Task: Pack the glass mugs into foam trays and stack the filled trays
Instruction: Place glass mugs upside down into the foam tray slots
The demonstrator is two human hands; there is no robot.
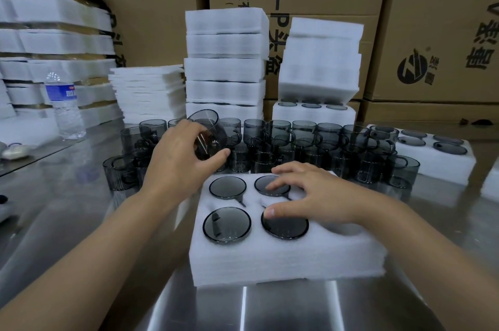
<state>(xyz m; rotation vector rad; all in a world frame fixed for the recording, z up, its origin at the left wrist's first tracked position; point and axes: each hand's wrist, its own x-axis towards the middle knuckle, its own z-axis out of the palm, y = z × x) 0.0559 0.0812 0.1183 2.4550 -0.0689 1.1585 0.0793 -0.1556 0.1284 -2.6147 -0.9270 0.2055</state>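
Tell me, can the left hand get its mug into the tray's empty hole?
Probably not yet: the right hand lies across the foam tray, partly covering the empty hole, blocking the left hand and its mug.

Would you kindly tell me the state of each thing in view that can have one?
held mug: tilted, lifted above the loose mugs.
left hand: grips it.
near foam tray: four mugs seated, front-right pocket empty.
right hand: fingers spread, resting on those mugs.
loose mugs: upright, crowded on the table.
right tray: mugs seated.
water bottle: upright, capped.
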